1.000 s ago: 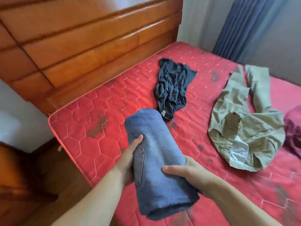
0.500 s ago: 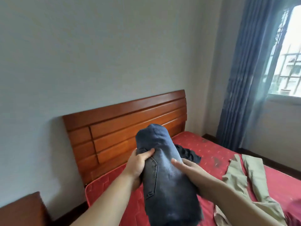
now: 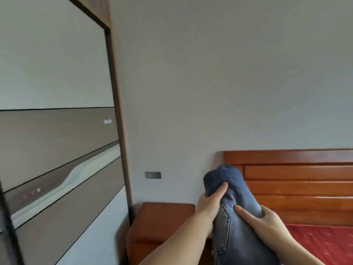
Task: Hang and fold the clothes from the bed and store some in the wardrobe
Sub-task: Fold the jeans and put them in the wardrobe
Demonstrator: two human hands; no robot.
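I hold a pair of folded blue jeans (image 3: pixel 236 190) up in front of me with both hands. My left hand (image 3: pixel 210 201) grips the left side, thumb pressed over the top fold. My right hand (image 3: pixel 265 222) grips the right side, thumb laid across the denim. The wardrobe (image 3: pixel 57 131) with grey and white sliding panels fills the left of the view. The red mattress (image 3: pixel 324 243) shows at the lower right, behind my right arm. The other clothes on the bed are out of view.
A wooden headboard (image 3: pixel 298 186) runs along the plain wall on the right. A brown bedside table (image 3: pixel 162 222) stands between the wardrobe and the bed. A small wall plate (image 3: pixel 152 175) sits above it.
My view has swung left from the bed and window toward the wardrobe. Both hands keep the same hold on the folded jeans, lifted off the mattress a second ago.
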